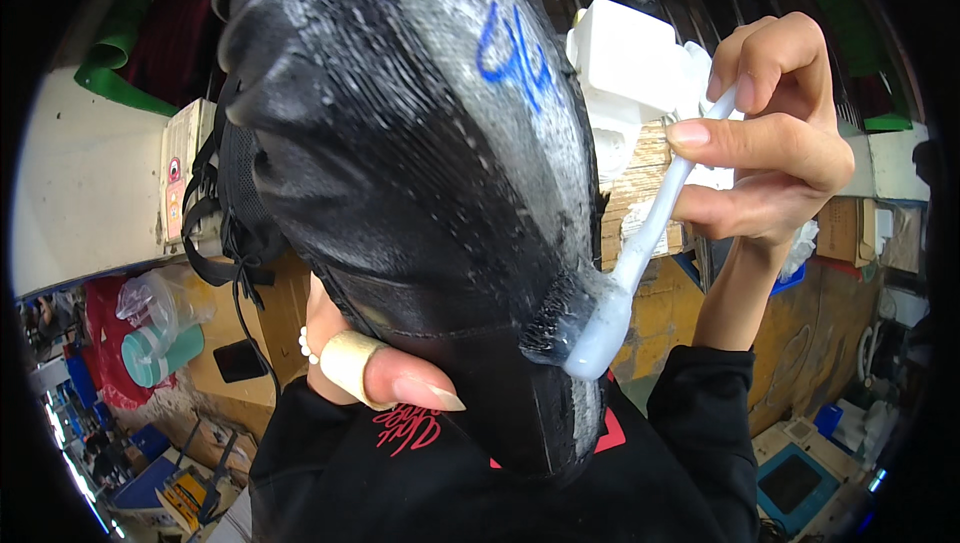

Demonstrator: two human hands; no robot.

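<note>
A black leather shoe upper [370,173], pulled over its form, fills the middle of the view with its toe toward me. A grey, whitish-coated band with a blue handwritten mark runs along its right edge. My left hand [375,368] is closed on the upper from below left, its thumb wrapped in pale tape and the other fingers hidden behind the upper. My right hand [775,133] pinches the pale handle of a small brush [640,238]. The brush's dark, wet bristles touch the upper's right edge near the toe.
A white plastic container [628,58] stands behind the upper, on a wooden surface [640,168]. Black straps [215,213] hang at the left. Farther left are a turquoise tub [160,353] and a dark phone-like slab [240,361]; a cardboard box [845,228] sits at right.
</note>
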